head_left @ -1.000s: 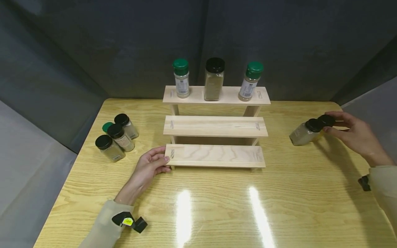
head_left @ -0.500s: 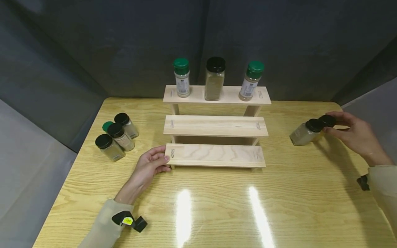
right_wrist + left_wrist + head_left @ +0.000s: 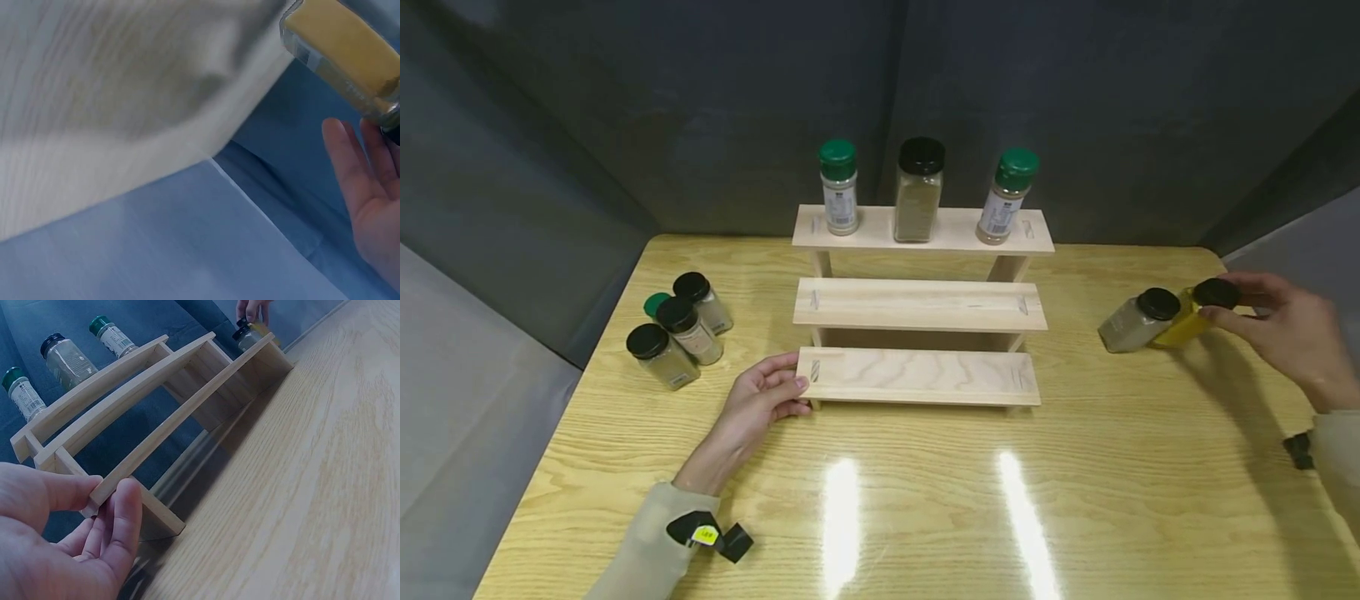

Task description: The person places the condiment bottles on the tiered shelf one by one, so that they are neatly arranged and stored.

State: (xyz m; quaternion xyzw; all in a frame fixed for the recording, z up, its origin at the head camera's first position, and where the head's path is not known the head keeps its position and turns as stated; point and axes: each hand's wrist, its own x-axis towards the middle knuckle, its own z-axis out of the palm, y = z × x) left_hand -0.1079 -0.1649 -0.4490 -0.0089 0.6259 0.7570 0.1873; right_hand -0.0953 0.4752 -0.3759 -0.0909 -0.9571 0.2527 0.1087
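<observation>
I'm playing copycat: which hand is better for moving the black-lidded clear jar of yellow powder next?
Likely the right hand: it holds the yellow powder jar by its black lid. The left hand is farther away, pinching the pale wooden three-tier rack.

Yellow jar (image 3: 1184, 321); right grip (image 3: 1296, 333) on lid (image 3: 1216, 292)

the head view looks forward, down over the table (image 3: 925, 483); the left wrist's, close in, faces right along the rack (image 3: 917, 375) both share; the right wrist's is close to the yellow jar (image 3: 344, 47).
</observation>
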